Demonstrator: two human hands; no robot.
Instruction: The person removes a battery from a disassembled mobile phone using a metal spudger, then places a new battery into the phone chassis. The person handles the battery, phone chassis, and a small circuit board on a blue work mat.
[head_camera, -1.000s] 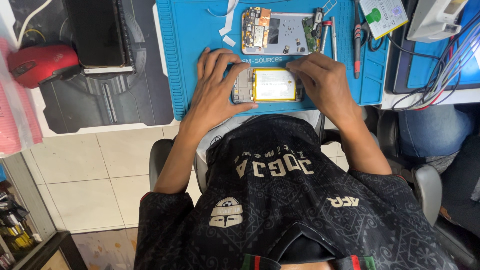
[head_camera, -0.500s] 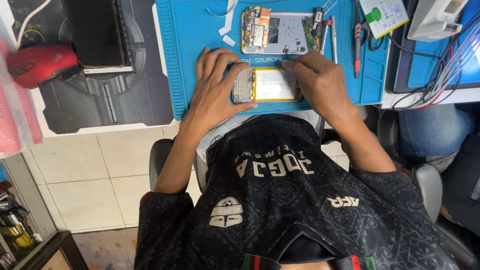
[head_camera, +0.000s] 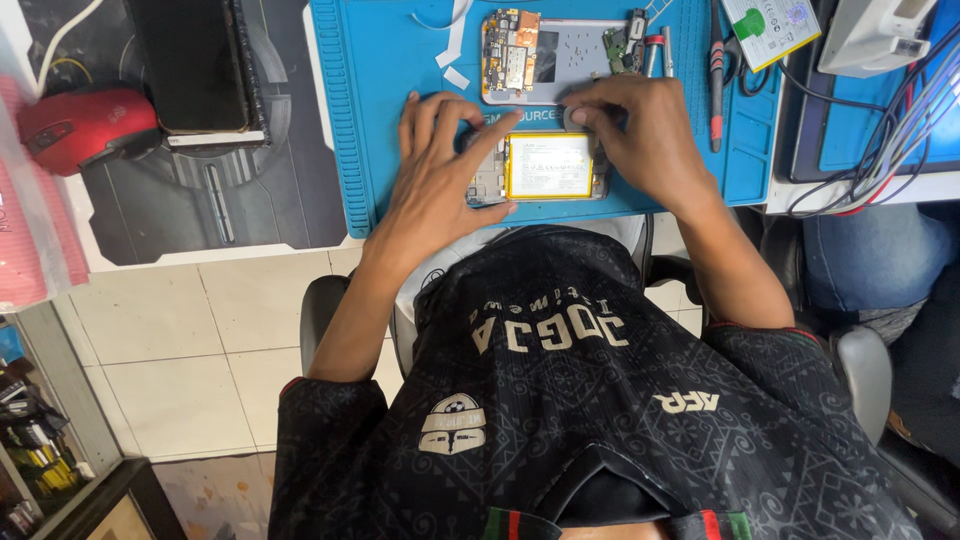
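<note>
Left hand (head_camera: 440, 170) lies open, fingers spread, steadying the opened grey phone with yellow-framed battery (head_camera: 545, 167) (on the blue rubber mat (head_camera: 370, 120)); right hand (head_camera: 640, 140) pinches its upper edge.

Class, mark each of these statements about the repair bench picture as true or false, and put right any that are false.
1. Both hands rest on an opened phone with a yellow-edged battery. True.
2. The phone lies on a green mat. False: the mat is blue.
3. A red computer mouse sits to the left of the mat. True.
4. The left hand holds a screwdriver. False: it holds no tool; its fingers press on the phone's left end.
5. A second opened phone body with a circuit board lies beyond the hands. True.
6. The right hand is lifted off the mat, well above the phone. False: it rests at the phone's right end.
</note>
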